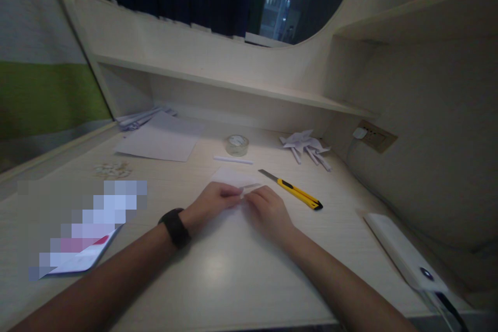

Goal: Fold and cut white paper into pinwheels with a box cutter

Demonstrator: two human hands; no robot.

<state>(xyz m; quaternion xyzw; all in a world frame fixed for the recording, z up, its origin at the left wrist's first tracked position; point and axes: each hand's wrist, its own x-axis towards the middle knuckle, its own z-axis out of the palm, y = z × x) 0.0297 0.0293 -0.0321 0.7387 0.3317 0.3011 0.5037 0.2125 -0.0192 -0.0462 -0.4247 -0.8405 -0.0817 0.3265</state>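
Observation:
A small white sheet of paper (229,175) lies at the middle of the desk, partly covered by my fingers. My left hand (213,198), with a black band at the wrist, pinches the paper's near side between thumb and fingers. Close beside it my right hand (268,210) has its fingers bent together on the same paper; the fingertips of both hands nearly meet. A raised strip or fold of the paper shows between them. Just right of my right hand lies a yellow utility knife (298,193), its blade extended toward the far left. Beyond the paper rests a thin white paper stick (233,160).
A roll of clear tape (236,145) stands behind the stick. Folded paper pinwheels (305,145) lie at the back right, larger paper (163,135) at the back left. Small pale bits (112,169) and a partly blurred tablet (83,257) are left; a white power strip (402,251) is right.

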